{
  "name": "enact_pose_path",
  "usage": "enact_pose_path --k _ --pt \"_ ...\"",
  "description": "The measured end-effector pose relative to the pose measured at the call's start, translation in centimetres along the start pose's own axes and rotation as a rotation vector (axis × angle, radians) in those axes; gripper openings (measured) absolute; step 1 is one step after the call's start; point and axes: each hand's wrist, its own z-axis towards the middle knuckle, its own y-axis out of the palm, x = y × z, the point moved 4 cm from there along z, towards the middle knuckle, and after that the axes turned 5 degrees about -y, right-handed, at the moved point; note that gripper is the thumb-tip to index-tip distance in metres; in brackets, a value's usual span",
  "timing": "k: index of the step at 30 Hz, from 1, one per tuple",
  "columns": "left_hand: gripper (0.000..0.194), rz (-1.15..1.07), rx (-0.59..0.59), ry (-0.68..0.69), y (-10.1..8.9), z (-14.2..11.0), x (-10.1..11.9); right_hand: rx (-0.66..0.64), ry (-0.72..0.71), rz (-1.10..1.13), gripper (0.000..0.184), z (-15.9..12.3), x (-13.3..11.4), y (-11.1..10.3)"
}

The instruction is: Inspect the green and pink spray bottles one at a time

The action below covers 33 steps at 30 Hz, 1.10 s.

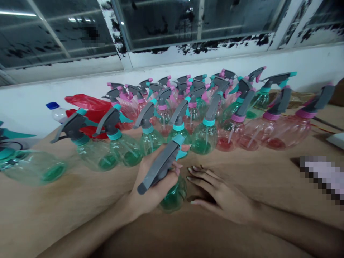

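Note:
My left hand [153,182] is wrapped round the neck of a green spray bottle [173,197] with a grey and teal trigger head. The bottle stands on the tabletop close to me, its head tilted toward my left. To its right, my right hand [220,190] rests palm down on the wood with fingers extended, holding nothing; its fingertips are near the bottle. Just beyond my hands runs a row of similar bottles, among them a green one [202,143] with a teal collar and a pink one [231,138] with a pink collar.
Several more spray bottles crowd the back of the table [255,179] against the white wall. Red plastic [88,105] and a blue-capped bottle [57,111] sit at the back left. Another green spray bottle [32,166] stands far left. A blurred-out flat object [324,175] lies at right.

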Motion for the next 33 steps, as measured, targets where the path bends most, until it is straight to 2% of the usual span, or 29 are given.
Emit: enact_pose_path --k 8,25,33 --pt "0.044 0.012 0.001 0.032 -0.05 -0.01 0.28 -0.009 -0.010 -0.022 0.052 0.09 -0.08 -0.03" --pt "0.039 0.031 -0.021 -0.002 0.13 0.19 0.37 0.023 -0.009 0.006 0.052 0.05 -0.07 -0.05" --pt "0.039 0.052 -0.038 -0.026 0.12 0.09 0.24 -0.010 -0.008 0.009 0.052 0.12 -0.02 -0.12"
